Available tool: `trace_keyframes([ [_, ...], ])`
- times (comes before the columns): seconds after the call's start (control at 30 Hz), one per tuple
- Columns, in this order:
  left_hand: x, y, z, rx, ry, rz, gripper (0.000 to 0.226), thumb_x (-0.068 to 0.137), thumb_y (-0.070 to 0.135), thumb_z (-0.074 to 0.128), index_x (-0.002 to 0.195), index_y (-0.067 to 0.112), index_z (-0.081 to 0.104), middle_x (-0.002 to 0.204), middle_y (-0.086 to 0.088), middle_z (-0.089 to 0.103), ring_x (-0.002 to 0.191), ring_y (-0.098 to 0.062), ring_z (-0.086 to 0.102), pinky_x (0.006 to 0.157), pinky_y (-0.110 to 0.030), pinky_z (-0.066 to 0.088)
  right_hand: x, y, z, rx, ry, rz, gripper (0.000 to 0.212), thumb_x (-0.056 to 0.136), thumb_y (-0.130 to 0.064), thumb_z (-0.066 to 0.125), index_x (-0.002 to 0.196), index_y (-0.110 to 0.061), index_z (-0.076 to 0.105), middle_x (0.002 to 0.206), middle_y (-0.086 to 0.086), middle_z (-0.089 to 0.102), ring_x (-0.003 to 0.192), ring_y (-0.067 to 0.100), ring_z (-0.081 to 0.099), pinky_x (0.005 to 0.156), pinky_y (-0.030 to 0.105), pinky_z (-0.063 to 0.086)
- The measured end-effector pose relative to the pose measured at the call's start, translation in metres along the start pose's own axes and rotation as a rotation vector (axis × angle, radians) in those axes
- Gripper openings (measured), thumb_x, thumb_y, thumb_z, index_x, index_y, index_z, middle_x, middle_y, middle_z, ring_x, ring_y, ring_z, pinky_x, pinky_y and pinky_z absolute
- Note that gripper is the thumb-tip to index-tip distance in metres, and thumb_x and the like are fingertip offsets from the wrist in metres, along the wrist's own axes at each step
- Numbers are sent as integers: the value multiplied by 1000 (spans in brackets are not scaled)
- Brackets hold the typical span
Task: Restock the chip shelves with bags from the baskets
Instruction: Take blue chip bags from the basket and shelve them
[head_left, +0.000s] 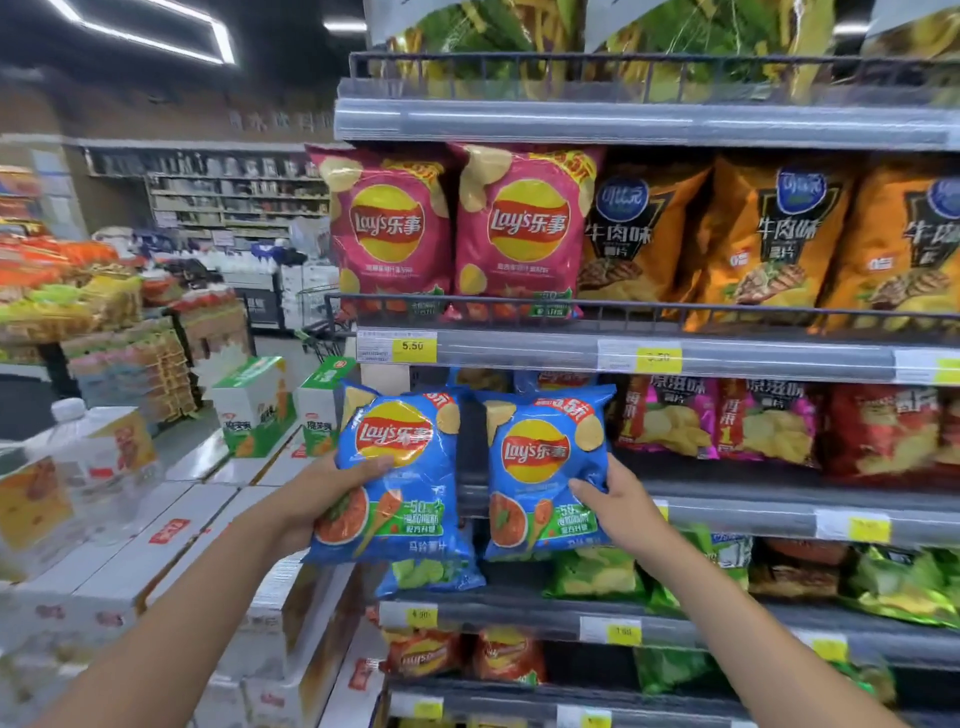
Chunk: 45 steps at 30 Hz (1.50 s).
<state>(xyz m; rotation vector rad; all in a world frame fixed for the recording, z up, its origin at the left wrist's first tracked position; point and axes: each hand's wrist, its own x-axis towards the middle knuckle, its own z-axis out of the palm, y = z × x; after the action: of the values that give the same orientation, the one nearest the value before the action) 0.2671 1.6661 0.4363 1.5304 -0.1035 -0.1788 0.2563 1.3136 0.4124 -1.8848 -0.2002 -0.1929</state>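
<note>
Head view: two blue chip bags are held up side by side in front of the shelf, just below its grey price rail (519, 353) with small yellow tags. Both are puffed, pillow-shaped packs of glossy, crinkled film with crimped top edges and a round red-and-yellow logo.

The left hand (317, 499) grasps the left blue bag (410, 467) at its left edge about mid-height, thumb laid across the front and fingers curled behind. The right hand (618, 506) pinches the right blue bag (540, 467) at its lower right edge, thumb on the front. The two bags stand upright, nearly touching, with a dark gap of shelf showing between them.

One level up, shiny pink bags (519, 228) and orange bags (769, 239) lean behind a thin black wire guard (623, 309). Flat white cardboard cartons (130, 561) are stacked at lower left.
</note>
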Motion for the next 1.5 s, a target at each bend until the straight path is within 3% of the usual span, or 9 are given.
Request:
trace_keyframes([
  [0.23,36,2,-2,4,-141,-40,124,27,45,108,136,10,59,118,-20,76,94,-34,78,76,-41,65,-10,4,-11,16,126,69,31,104,-9,55,123,-33,61,120,-15,72,114,6,66,100,32,51],
  [0.4,56,8,18,-51,-142,-17,115,12,38,108,115,9,66,103,-22,78,73,-31,78,58,-38,64,-15,7,-25,5,145,106,30,105,-11,55,125,-33,62,120,-14,73,115,11,67,102,40,53],
  [0.53,84,13,23,-13,-29,-20,73,66,25,92,128,1,63,96,-20,79,69,-27,77,64,-37,65,-13,6,-34,-13,157,106,31,104,-11,56,124,-34,62,119,-16,73,115,11,67,105,44,52],
  [0.67,107,10,22,153,54,11,75,59,51,96,118,13,70,99,-9,81,93,-28,76,98,-48,59,-11,4,-36,-22,154,134,29,105,-11,55,123,-33,62,116,-15,75,113,12,69,102,44,54],
  [0.8,113,9,24,311,51,72,43,83,51,82,115,27,65,103,4,76,94,-19,73,88,-33,56,-8,7,-36,-59,168,147,27,104,-14,57,121,-34,62,115,-13,75,110,15,70,102,50,54],
  [0.97,132,6,6,322,-71,92,81,61,72,89,121,20,68,115,-4,78,107,-22,73,96,-33,56,-5,5,-31,-87,190,166,27,104,-15,58,121,-36,62,119,-14,73,115,14,67,104,46,52],
  [1.1,148,11,-9,468,-53,110,70,73,86,66,107,25,72,98,-1,77,88,-23,70,74,-32,49,-10,0,-23,-36,249,199,26,104,-14,58,119,-34,63,116,-10,76,110,18,70,100,48,54],
  [1.3,174,7,-20,485,-77,75,42,90,56,71,106,17,70,62,4,67,57,-17,52,52,-25,35,-24,-10,-5,73,364,232,27,104,-9,55,116,-31,65,112,-4,77,102,21,74,93,47,58],
  [1.5,183,14,-8,432,-93,116,45,84,38,86,115,17,62,108,-8,72,96,-26,72,79,-47,64,-35,-10,10,108,425,272,26,105,-10,54,124,-27,63,113,-2,77,99,21,75,85,43,61],
])
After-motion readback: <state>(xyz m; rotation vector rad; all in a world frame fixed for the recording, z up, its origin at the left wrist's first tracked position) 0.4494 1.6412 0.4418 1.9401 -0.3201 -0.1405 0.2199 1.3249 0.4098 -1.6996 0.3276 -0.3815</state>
